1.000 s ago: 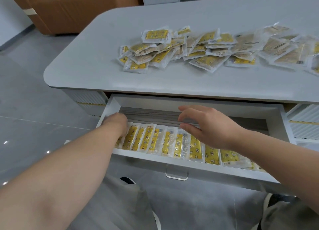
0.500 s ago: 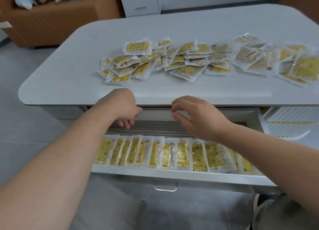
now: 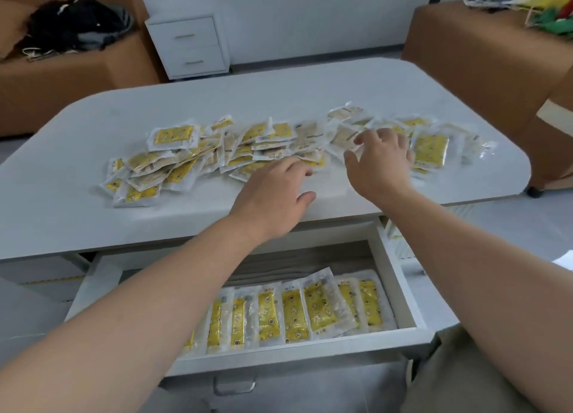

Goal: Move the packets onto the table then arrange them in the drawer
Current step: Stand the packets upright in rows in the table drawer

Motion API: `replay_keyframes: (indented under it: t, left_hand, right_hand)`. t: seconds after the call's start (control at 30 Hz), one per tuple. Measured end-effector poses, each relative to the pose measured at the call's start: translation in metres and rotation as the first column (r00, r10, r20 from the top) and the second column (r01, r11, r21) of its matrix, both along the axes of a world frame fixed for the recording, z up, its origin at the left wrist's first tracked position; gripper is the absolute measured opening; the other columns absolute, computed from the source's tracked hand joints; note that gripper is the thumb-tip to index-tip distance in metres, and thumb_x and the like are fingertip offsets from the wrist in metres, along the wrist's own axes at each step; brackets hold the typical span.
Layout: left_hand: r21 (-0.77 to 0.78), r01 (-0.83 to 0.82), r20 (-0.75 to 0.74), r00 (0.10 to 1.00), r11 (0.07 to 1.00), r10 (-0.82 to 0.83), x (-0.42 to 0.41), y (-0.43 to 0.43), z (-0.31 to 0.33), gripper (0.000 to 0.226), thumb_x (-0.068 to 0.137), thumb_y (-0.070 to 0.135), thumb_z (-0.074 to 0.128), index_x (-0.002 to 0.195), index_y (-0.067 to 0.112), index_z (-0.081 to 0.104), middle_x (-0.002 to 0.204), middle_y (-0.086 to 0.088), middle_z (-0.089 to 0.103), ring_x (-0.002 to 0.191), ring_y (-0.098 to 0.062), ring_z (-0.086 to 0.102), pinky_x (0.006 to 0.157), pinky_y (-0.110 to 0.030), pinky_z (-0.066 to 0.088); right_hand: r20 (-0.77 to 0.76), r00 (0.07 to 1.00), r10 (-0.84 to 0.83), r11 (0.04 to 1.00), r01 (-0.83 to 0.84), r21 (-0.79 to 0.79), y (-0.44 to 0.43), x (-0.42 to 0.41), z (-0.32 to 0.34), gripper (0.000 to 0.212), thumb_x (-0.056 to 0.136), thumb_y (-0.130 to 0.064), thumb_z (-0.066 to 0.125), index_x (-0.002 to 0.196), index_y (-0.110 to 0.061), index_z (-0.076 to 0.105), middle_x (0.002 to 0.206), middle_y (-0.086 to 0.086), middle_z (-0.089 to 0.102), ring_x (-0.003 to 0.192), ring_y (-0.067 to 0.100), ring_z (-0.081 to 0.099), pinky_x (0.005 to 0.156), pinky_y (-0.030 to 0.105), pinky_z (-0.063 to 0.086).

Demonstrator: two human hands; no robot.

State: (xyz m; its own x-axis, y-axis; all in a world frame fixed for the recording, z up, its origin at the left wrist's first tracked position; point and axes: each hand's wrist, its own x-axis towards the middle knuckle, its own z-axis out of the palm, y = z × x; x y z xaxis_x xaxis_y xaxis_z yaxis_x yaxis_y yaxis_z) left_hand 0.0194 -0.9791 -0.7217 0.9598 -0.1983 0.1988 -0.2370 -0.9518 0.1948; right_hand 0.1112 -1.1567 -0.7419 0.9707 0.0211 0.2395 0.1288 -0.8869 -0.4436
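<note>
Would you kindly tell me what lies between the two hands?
In the head view, bare table between left hand and right hand, with packets just beyond.

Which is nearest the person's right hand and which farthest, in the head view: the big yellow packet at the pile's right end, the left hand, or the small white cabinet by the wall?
1. Big yellow packet, just right of the right hand.
2. Left hand, a little to its left.
3. Small white cabinet, far back left, by the wall.
</note>
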Motion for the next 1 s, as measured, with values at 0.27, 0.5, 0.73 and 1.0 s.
replay_keyframes:
  t: [0.27,0.5,0.73,1.0]
  left_hand:
    - [0.142,0.044,-0.077,0.996,0.989,-0.034,0.110,-0.098,-0.001,0.072,0.099,0.060,0.039,0.158,0.021,0.023,0.167,0.000,0.014,0.153,-0.027,0.014,0.121,-0.049,0.022]
    - [0.179,0.066,-0.103,0.993,0.982,-0.048,0.188,-0.150,-0.008,0.075,0.097,0.067,0.028,0.158,0.024,0.019,0.168,0.003,0.010,0.154,-0.029,0.009,0.120,-0.056,0.019]
    - [0.343,0.097,-0.239,0.971,0.934,-0.013,0.218,-0.151,-0.036,0.081,0.093,0.076,0.009,0.160,0.032,0.006,0.168,0.007,0.007,0.154,-0.026,0.011,0.120,-0.060,0.012]
    - [0.583,0.075,-0.109,0.994,0.809,-0.013,0.152,-0.090,-0.036,0.070,0.101,0.058,0.000,0.161,0.023,0.011,0.165,0.000,0.022,0.154,-0.027,0.012,0.118,-0.061,-0.012]
  right_hand:
    - [-0.197,0.921,-0.335,0.942,0.325,-0.085,-0.109,0.073,-0.001,0.073,0.096,-0.068,0.036,0.157,-0.030,0.026,0.169,0.015,0.003,0.154,0.042,-0.004,0.123,0.059,0.003]
    - [-0.263,0.894,-0.364,0.930,0.362,-0.056,-0.152,0.102,-0.017,0.082,0.091,-0.079,0.020,0.160,-0.035,0.022,0.170,0.013,0.001,0.155,0.039,-0.009,0.122,0.059,-0.005]
    - [-0.269,0.901,-0.339,0.939,0.309,-0.150,-0.141,0.116,-0.035,0.082,0.089,-0.080,0.017,0.158,-0.035,0.023,0.168,0.011,0.015,0.155,0.040,0.004,0.119,0.065,-0.001]
    - [-0.184,0.971,-0.152,0.971,0.112,-0.210,-0.070,0.083,-0.042,0.077,0.093,-0.073,0.020,0.155,-0.029,0.027,0.157,0.017,0.029,0.143,0.043,0.025,0.117,0.055,0.020]
